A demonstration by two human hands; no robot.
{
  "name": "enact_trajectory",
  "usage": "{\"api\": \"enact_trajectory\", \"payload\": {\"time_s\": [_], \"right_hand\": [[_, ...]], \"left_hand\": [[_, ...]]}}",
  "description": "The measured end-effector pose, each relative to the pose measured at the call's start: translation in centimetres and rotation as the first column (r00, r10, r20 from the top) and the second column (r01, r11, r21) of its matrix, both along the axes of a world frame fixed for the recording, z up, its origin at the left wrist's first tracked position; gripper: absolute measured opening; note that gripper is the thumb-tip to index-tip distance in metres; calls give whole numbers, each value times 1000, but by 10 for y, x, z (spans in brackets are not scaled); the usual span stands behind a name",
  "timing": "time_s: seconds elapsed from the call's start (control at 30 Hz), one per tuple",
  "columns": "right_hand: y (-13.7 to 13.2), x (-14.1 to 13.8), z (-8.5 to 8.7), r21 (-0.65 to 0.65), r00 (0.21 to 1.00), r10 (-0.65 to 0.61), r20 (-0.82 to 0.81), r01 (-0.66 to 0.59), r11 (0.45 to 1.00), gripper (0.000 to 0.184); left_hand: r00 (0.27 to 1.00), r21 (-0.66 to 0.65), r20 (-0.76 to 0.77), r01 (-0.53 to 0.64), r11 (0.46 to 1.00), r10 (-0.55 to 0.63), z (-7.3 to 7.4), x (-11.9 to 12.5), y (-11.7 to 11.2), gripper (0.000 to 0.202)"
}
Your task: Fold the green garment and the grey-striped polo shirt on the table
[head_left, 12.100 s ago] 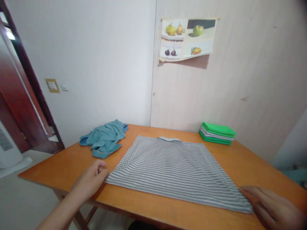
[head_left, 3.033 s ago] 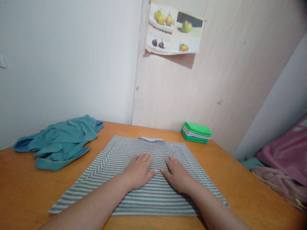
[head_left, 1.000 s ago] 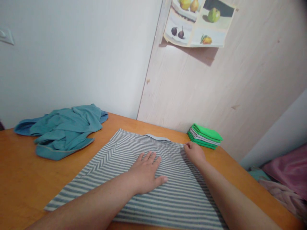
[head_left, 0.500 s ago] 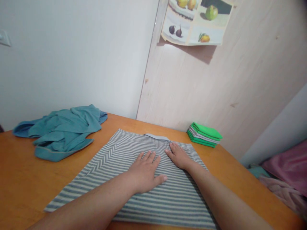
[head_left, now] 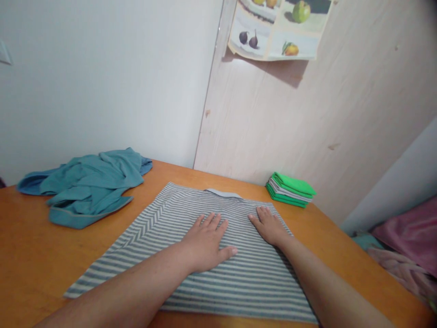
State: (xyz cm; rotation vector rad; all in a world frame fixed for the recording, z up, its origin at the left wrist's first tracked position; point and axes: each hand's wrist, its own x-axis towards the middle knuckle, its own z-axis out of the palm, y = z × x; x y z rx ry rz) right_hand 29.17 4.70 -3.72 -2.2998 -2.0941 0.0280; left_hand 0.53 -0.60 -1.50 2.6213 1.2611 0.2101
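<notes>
A grey-and-white striped shirt point(head_left: 235, 287) lies spread face down on the orange wooden table, its sides folded inward. A plain light collar point(head_left: 223, 194) shows at its far edge. My left hand point(head_left: 208, 243) rests flat on the middle of the striped cloth, fingers spread. Near the shirt's right edge, my right hand point(head_left: 269, 226) also lies palm down with its fingers out. Neither hand grips anything. My forearms cover parts of the shirt's lower left and right side.
A crumpled teal garment point(head_left: 92, 182) lies at the table's left. Folded green and grey cloths point(head_left: 290, 190) form a small stack at the back right, by the wall. Pink fabric point(head_left: 409, 237) is beyond the table's right edge. A fruit poster point(head_left: 280, 32) hangs above.
My right hand has slid to the right across the striped shirt, closer to its right edge. My left hand stays in about the same place.
</notes>
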Motion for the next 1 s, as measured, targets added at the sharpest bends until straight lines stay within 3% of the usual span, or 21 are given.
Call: {"api": "enact_trajectory", "payload": {"time_s": [0.2, 0.37, 0.57, 0.73, 1.0], "right_hand": [[1, 4, 9, 2, 994, 21, -111, -21, 1000, 78], [-12, 13, 17, 28, 990, -27, -136, 31, 999, 71], [-40, 16, 7, 6, 996, -40, -80, 41, 999, 76], [-44, 21, -1, 5, 994, -66, -93, 67, 998, 76], [-49, 58, 16, 83, 955, -194, -223, 217, 973, 74]], "left_hand": [[1000, 5, -13, 4, 1000, -4, -1, -1, 1, 94], [1000, 8, -28, 4, 1000, -4, 3, 0, 0, 93], [999, -5, -39, 1, 1000, -1, 5, 0, 0, 94], [999, 3, -40, -1, 1000, 2, 4, 0, 1, 93], [999, 20, -32, 12, 1000, -12, 1, -1, 3, 94]]}}
